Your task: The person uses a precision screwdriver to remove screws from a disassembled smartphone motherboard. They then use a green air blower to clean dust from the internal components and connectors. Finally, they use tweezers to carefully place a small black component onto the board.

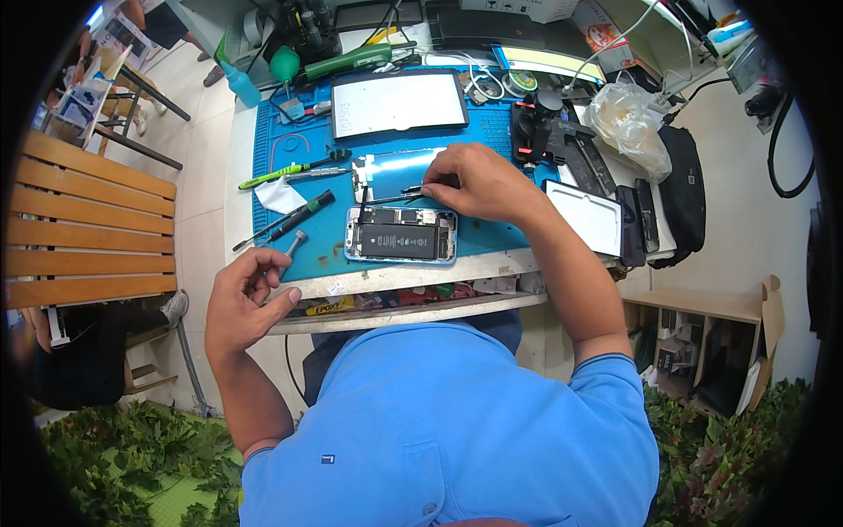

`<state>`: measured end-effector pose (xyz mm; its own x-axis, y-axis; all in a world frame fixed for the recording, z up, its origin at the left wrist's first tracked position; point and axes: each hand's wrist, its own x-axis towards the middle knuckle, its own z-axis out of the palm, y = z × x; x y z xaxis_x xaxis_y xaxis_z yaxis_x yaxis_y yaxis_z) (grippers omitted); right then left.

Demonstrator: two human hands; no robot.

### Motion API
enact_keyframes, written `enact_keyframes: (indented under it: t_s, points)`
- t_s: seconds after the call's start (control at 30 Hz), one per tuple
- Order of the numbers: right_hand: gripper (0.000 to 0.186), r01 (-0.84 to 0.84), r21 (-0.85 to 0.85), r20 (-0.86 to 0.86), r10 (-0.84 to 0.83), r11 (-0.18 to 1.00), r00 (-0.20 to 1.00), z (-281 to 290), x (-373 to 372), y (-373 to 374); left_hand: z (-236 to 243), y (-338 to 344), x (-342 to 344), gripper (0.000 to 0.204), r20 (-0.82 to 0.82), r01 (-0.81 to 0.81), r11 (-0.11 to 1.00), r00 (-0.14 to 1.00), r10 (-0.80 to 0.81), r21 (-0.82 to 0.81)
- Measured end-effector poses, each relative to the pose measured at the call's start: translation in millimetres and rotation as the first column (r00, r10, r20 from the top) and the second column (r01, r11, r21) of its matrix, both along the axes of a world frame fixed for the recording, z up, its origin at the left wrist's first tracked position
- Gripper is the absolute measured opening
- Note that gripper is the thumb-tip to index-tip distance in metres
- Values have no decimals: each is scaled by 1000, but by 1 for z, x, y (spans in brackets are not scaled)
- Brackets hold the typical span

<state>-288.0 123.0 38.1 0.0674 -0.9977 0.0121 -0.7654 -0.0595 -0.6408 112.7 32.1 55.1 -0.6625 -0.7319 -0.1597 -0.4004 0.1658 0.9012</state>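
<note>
An opened smartphone [446, 246] lies on the blue work mat near the table's front edge, its black battery [395, 241] and inner parts exposed. Just beyond it rests a detached blue, shiny screen panel [395, 169]. My right hand [479, 183] is closed on a pair of tweezers [395, 198], which point left over the gap between panel and phone. At the mat's front left, my left hand [246, 297] has curled fingers around a small silver screwdriver [297, 241]; the thumb stands apart. Part of that grip is hidden.
Left of the phone lie a dark green-handled screwdriver [303, 213], a white tissue [280, 196] and a bright green tool [277, 176]. A whiteboard tray [399, 103] sits behind. To the right are a black clamp stand [544, 132], a white box [587, 215] and a plastic bag [628, 123].
</note>
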Motion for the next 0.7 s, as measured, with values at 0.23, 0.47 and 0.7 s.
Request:
enact_keyframes:
  t_s: [0.23,0.47,0.7]
  points:
    - [29,35,3,-48,-34,999,998,7,-4,-3,-1,0,0,46,-6,4,1000,1000,-4,-12]
    - [67,-161,11,-304,157,987,940,12,-14,-14,-3,1,3,46,-9,1,1000,1000,-1,3]
    - [74,-121,99,-304,146,988,942,19,-13,-32,-6,4,6,46,-36,-5,1000,999,6,24]
